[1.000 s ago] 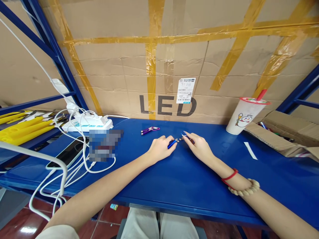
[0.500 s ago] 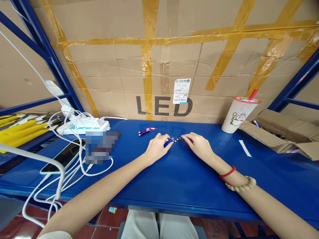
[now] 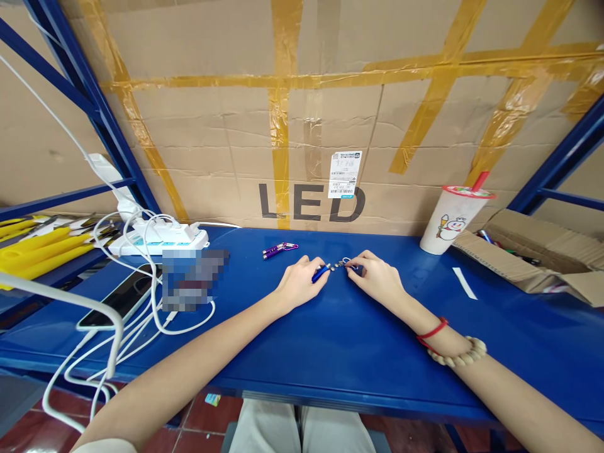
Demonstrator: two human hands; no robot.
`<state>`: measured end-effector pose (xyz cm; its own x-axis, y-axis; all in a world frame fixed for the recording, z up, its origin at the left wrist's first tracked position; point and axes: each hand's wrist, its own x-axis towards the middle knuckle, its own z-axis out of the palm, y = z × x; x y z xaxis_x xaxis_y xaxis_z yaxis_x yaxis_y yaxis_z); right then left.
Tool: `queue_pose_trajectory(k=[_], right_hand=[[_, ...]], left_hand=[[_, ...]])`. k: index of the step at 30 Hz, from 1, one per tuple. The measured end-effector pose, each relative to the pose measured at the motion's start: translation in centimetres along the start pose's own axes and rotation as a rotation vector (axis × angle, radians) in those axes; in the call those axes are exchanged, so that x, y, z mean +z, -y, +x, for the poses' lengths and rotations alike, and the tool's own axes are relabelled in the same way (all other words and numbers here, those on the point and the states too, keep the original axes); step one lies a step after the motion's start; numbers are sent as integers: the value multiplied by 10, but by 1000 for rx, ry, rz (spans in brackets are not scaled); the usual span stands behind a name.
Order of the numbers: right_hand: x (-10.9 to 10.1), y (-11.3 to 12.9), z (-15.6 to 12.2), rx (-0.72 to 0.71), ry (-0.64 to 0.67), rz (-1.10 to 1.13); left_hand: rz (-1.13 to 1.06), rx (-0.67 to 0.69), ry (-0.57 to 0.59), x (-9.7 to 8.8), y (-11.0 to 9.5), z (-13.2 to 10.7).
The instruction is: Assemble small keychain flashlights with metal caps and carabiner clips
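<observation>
My left hand point(image 3: 302, 281) is closed around a small blue tube point(image 3: 320, 273) that looks like a keychain flashlight, its end showing between thumb and fingers. A short silver chain point(image 3: 336, 266) runs from the tube toward my right hand point(image 3: 376, 275). Thumb and index finger of that hand pinch a small loop-shaped clip point(image 3: 346, 260) at the chain's other end; the fingers partly cover it. Both hands rest low over the blue table point(image 3: 302, 340). Just beyond my left hand lies a purple keychain flashlight point(image 3: 274, 251) with its own clip, touched by neither hand.
At left are a white power strip point(image 3: 141, 240), tangled white cables point(image 3: 155, 314), a phone point(image 3: 117, 299) and yellow-handled tools point(image 3: 47, 248). On the right stand a drink cup point(image 3: 448, 220), a white paper strip point(image 3: 465, 283) and an open cardboard box point(image 3: 514, 261). A large taped carton point(image 3: 212, 145) backs the table.
My right fingers have shifted slightly on the clip, and its loop now shows more plainly above them. My left hand keeps its hold on the blue tube, almost in place.
</observation>
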<state>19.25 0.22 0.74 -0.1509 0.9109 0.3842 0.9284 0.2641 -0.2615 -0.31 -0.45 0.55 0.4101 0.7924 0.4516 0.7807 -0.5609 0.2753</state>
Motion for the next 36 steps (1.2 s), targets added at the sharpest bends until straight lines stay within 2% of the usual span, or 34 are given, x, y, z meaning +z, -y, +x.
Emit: queue_pose_trajectory(k=[6,13,17,23,27,31,36], right_hand=[[5,-2,-1,-11,3,38],[4,12,-2,-157,-125,519],[4,18,-4,-222,-67,654],[11,11,-2,-196,-75,771],[10,11,-1,-212,-84,770],[7,11,-1,-179,-103,712],[3,3,0,-152,-108,336]], left_hand=[[17,30,16,1,0,0],[91,89,11,0,-1,0],[109,151,22,1,0,0],[96,201,71,1,2,0],[79,224,146,1,2,2],[96,128,135,0,1,2],[35,84,106,0,2,4]])
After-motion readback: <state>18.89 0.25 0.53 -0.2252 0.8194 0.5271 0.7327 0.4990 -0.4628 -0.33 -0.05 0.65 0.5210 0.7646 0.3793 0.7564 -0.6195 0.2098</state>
